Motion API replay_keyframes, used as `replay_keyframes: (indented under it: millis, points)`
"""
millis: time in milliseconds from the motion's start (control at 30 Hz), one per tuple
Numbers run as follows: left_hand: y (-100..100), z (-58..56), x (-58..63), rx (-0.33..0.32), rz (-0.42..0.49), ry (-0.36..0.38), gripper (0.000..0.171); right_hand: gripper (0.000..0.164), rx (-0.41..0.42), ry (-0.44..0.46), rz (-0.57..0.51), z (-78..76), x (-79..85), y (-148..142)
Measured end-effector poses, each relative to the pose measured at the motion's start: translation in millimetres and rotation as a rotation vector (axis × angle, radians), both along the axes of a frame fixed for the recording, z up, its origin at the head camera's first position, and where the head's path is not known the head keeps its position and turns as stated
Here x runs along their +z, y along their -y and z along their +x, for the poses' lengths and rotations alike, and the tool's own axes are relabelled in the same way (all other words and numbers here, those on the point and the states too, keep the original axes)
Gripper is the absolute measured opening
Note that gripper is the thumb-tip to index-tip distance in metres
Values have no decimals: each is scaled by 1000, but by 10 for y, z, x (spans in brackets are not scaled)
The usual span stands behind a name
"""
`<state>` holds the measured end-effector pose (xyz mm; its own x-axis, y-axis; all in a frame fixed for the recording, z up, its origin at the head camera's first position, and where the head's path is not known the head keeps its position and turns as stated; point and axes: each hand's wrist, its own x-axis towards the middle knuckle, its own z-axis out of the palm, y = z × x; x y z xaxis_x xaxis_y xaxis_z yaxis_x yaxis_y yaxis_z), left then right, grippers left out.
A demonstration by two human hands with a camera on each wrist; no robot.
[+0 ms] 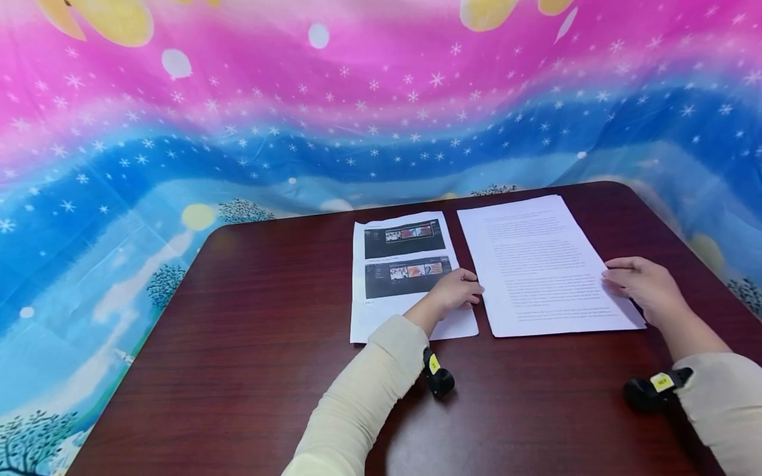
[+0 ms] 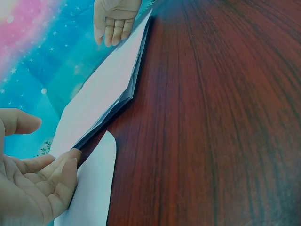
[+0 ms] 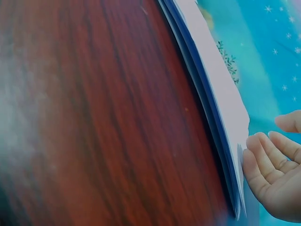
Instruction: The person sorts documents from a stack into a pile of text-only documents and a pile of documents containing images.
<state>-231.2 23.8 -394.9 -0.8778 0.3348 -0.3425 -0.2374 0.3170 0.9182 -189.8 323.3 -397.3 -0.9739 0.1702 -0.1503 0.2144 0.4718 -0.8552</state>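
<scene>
A stack of printed paper [image 1: 536,264] lies on the table between the two hands. At its left edge, my left hand [image 1: 455,291] touches the sheets with its fingertips, fingers loosely bent. Against the right edge, my right hand [image 1: 649,291] has its fingers extended. Beneath the left hand lies a separate printed sheet [image 1: 381,317] with two dark screenshots. In the left wrist view the stack [image 2: 103,84] shows several layers along its near edge, slightly uneven. The right wrist view has the right fingertips [image 3: 251,155] at the stack's side, the thumb raised away.
The dark red wooden table [image 1: 250,370] has rounded far corners. A pink and blue patterned cloth [image 1: 357,99] hangs right behind it. Black wrist cameras with yellow labels are strapped on both sleeves; the right camera [image 1: 645,395] is low over the table.
</scene>
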Motion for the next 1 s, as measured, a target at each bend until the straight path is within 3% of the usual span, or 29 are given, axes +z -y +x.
replay_keyframes:
  millis: [367,700,800,1000]
  points:
    - [-34,-16,-1,39,55,0,29,54,-87,26,92,-34,0,-34]
    - [-142,-32,-49,147,46,5,25,55,-101,51,201,-209,-308,-247]
    - [-163,-30,-51,150,9,6,20,55,-84,58,209,-208,-271,-203]
    - [-191,-24,-41,155,-24,0,15,52,-80,83,193,-121,-17,2]
